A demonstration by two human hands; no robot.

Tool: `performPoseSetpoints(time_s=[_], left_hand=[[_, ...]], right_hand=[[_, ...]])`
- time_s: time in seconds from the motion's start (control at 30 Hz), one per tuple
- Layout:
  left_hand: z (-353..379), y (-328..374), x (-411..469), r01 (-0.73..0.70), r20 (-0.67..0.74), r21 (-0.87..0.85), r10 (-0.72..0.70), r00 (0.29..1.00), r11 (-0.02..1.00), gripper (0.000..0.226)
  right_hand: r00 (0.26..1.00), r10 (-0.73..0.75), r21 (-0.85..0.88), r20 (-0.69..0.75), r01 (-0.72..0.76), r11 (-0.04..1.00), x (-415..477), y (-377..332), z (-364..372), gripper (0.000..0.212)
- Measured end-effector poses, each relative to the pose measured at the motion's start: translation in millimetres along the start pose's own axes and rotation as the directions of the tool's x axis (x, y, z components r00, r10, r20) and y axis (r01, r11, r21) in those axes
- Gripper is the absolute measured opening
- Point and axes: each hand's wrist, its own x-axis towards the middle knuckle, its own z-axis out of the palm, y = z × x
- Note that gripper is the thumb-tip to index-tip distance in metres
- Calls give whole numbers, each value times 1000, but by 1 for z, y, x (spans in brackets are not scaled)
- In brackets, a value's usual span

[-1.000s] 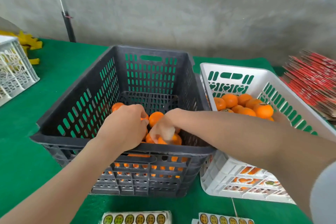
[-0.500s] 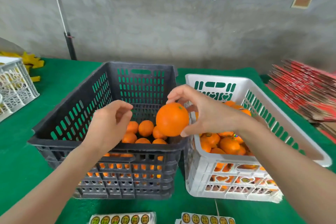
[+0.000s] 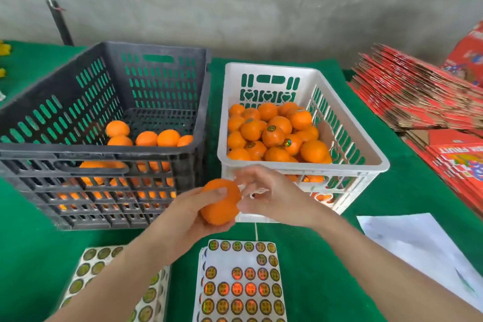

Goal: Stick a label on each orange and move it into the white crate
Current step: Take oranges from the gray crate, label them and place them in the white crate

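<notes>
While the left hand (image 3: 188,217) grasps the orange (image 3: 220,201) at 7 o'clock of the white crate (image 3: 339,165), the blurred right hand (image 3: 271,196) lies at the orange's 3 o'clock; its grip cannot be told.

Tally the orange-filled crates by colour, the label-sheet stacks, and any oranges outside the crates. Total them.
Dark grey slatted plastic crates: 1
White slatted plastic crates: 1
Stacks of white round-label sheets: 2
Round oranges outside the crates: 1
Total: 5
</notes>
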Motion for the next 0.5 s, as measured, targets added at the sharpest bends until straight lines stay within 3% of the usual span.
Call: performPoseSetpoints(time_s=[0.07,0.2,0.33,0.5], left_hand=[[-7,-20,7,66,-87,-89,-73,994,994,68],[-15,-51,14,123,-128,-100,-135,983,987,73],[-17,-73,20,126,-165,-92,-140,976,988,72],[-16,-86,22,114,-175,116,-92,980,987,74]], right_hand=[[988,127,-210,84,-107,972,-4,37,8,21],[874,458,-572,163,-294,765,-12,105,26,37],[862,482,-637,155,-285,716,-15,131,37,47],[921,377,-568,99,-259,781,-19,131,41,27]])
